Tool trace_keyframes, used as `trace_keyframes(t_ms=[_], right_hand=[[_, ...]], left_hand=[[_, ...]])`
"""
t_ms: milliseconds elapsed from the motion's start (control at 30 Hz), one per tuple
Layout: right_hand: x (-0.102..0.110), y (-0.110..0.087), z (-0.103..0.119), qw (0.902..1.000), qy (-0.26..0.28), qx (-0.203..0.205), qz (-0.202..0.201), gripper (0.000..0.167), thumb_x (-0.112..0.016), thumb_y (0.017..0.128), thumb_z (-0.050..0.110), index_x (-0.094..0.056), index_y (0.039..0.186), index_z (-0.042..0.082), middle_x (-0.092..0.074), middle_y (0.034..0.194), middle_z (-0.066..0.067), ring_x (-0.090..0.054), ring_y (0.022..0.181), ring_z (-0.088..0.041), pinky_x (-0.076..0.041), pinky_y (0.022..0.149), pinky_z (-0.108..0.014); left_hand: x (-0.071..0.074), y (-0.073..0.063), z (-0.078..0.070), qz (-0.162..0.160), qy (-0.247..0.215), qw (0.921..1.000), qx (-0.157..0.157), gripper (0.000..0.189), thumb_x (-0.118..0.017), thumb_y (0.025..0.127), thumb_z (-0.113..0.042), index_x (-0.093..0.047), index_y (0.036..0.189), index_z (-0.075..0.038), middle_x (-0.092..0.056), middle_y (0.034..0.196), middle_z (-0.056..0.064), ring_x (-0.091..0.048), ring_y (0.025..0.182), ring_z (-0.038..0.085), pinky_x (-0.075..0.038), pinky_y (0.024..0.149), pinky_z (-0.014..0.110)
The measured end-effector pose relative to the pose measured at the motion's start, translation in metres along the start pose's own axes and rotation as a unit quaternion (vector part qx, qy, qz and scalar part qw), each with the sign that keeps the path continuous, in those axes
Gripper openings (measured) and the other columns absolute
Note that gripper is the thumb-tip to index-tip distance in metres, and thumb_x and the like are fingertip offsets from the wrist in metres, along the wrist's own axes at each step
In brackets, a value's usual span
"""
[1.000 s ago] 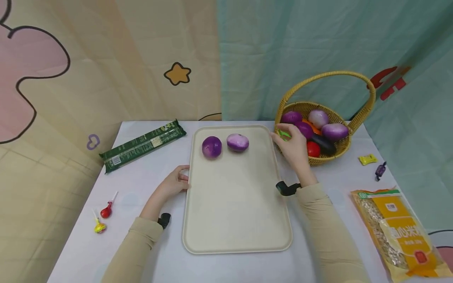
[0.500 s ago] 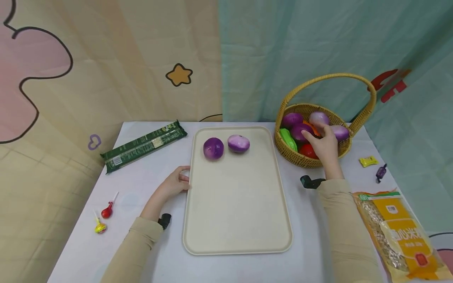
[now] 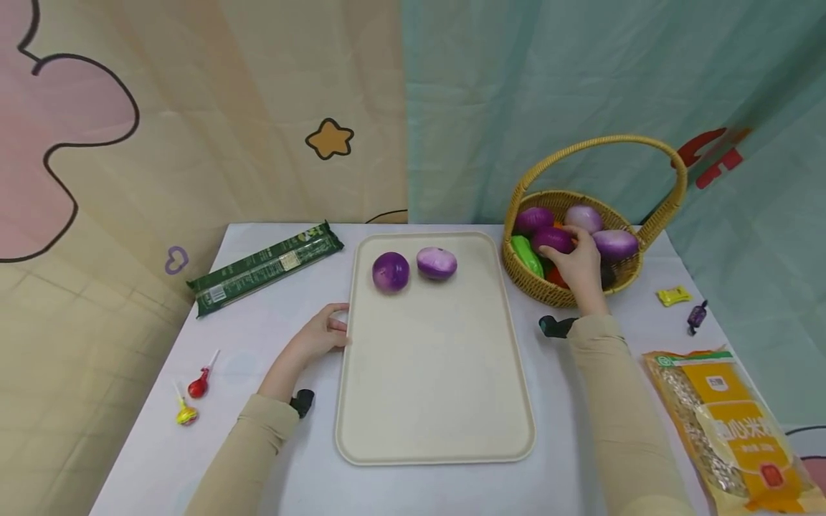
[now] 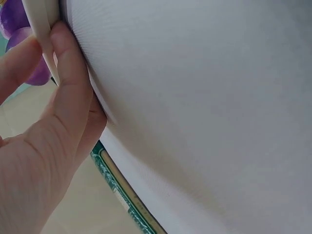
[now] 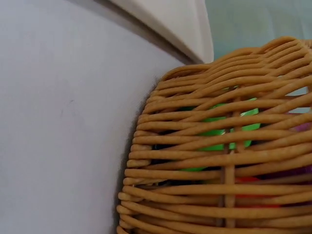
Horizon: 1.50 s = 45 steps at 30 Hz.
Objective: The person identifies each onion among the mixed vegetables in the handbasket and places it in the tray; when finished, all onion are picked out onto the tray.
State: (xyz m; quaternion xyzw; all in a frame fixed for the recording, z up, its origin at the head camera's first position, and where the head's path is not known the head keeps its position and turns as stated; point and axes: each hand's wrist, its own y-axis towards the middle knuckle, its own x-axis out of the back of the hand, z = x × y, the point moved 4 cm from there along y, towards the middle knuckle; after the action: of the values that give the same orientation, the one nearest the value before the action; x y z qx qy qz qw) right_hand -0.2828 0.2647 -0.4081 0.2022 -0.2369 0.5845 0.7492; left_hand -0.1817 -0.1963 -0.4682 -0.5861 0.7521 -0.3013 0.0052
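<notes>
Head view: a red onion [image 3: 552, 237] lies in the wicker basket [image 3: 538, 290], beside the green pepper [image 3: 527, 256].
Right hand [image 3: 581, 269]: thumb and fingers parted at that red onion; whether they have hold of it cannot be told.
Onion grip: best taken round the widest part, then raised well clear of the handle [image 3: 609, 138].
Left hand [image 3: 319, 333]: pinches the edge of the tray [image 3: 435, 373]; a light hold should steady it.
</notes>
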Motion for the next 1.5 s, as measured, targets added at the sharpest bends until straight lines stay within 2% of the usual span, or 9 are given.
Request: trace_keyframes(t_ms=[200,400,467,500,667,867,1100,1333,1500], right_hand=[[0.009,-0.017,0.003,0.9989,0.038,-0.001,-0.028,0.071,-0.071,0.088,0.040,-0.043,0.144,0.006,-0.044,0.149,-0.017,-0.043,0.133,-0.035,-0.035,0.114,-0.050],[-0.007,-0.050,0.022,0.9972,0.075,0.000,0.002,0.070,-0.069,0.088,0.047,-0.041,0.140,0.009,-0.046,0.144,-0.015,-0.048,0.125,-0.032,-0.047,0.103,-0.044],[-0.021,-0.060,0.030,0.9961,0.085,0.009,0.025,0.068,-0.070,0.088,0.045,-0.042,0.138,0.008,-0.048,0.142,-0.015,-0.049,0.122,-0.032,-0.049,0.101,-0.042],[-0.031,-0.065,0.034,0.9946,0.095,0.012,0.042,0.068,-0.071,0.088,0.044,-0.043,0.138,0.008,-0.049,0.140,-0.016,-0.050,0.121,-0.032,-0.047,0.103,-0.047],[-0.087,-0.089,0.054,0.9841,0.125,0.018,0.125,0.063,-0.075,0.086,0.036,-0.046,0.135,0.009,-0.053,0.136,-0.015,-0.055,0.117,-0.033,-0.052,0.093,-0.043],[-0.150,-0.114,0.070,0.9747,0.122,0.030,0.185,0.052,-0.074,0.088,0.032,-0.054,0.133,0.015,-0.056,0.135,-0.013,-0.065,0.101,-0.030,-0.056,0.083,-0.036],[-0.182,-0.124,0.074,0.9701,0.111,0.033,0.213,0.051,-0.074,0.087,0.032,-0.057,0.131,0.013,-0.061,0.130,-0.013,-0.065,0.096,-0.027,-0.056,0.071,-0.029],[-0.190,-0.127,0.075,0.9678,0.086,0.037,0.234,0.050,-0.073,0.088,0.036,-0.059,0.128,0.010,-0.064,0.125,-0.013,-0.063,0.116,-0.029,-0.057,0.087,-0.038],[-0.192,-0.128,0.076,0.9653,0.077,0.041,0.246,0.052,-0.072,0.089,0.036,-0.058,0.130,0.008,-0.065,0.125,-0.014,-0.062,0.117,-0.030,-0.054,0.094,-0.042]], left_hand=[[-0.001,0.001,-0.005,0.001,0.006,1.0000,-0.007,0.072,-0.059,0.087,0.005,-0.030,0.152,-0.004,-0.054,0.108,0.016,-0.058,0.085,0.017,-0.055,0.076,0.028],[0.003,0.002,-0.009,0.005,0.016,0.9999,-0.003,0.072,-0.059,0.088,0.005,-0.028,0.153,-0.004,-0.053,0.110,0.017,-0.058,0.085,0.017,-0.055,0.076,0.028],[0.003,0.002,-0.008,0.005,0.012,0.9999,0.000,0.073,-0.059,0.088,0.005,-0.028,0.153,-0.005,-0.053,0.111,0.018,-0.058,0.085,0.017,-0.055,0.075,0.027],[0.003,0.002,-0.008,0.004,0.011,0.9999,0.001,0.073,-0.059,0.088,0.005,-0.028,0.153,-0.005,-0.053,0.111,0.018,-0.058,0.085,0.017,-0.055,0.075,0.027],[0.002,0.001,-0.007,0.006,0.013,0.9999,-0.007,0.073,-0.060,0.087,0.005,-0.028,0.152,-0.003,-0.054,0.108,0.017,-0.058,0.082,0.015,-0.055,0.074,0.027],[0.001,-0.003,-0.003,0.009,0.004,0.9999,-0.006,0.072,-0.060,0.087,0.005,-0.027,0.151,0.000,-0.054,0.107,0.017,-0.059,0.083,0.015,-0.057,0.076,0.030],[-0.001,-0.004,-0.002,0.009,0.004,0.9999,-0.010,0.072,-0.061,0.088,0.004,-0.028,0.152,-0.002,-0.054,0.107,0.017,-0.059,0.085,0.017,-0.057,0.077,0.031],[-0.001,-0.004,-0.003,0.008,0.003,0.9999,-0.011,0.071,-0.059,0.088,0.005,-0.027,0.152,-0.001,-0.054,0.107,0.017,-0.058,0.085,0.016,-0.057,0.077,0.032],[-0.001,-0.004,-0.004,0.008,0.004,0.9999,-0.010,0.071,-0.059,0.088,0.005,-0.027,0.152,-0.001,-0.053,0.106,0.016,-0.057,0.084,0.015,-0.057,0.076,0.030]])
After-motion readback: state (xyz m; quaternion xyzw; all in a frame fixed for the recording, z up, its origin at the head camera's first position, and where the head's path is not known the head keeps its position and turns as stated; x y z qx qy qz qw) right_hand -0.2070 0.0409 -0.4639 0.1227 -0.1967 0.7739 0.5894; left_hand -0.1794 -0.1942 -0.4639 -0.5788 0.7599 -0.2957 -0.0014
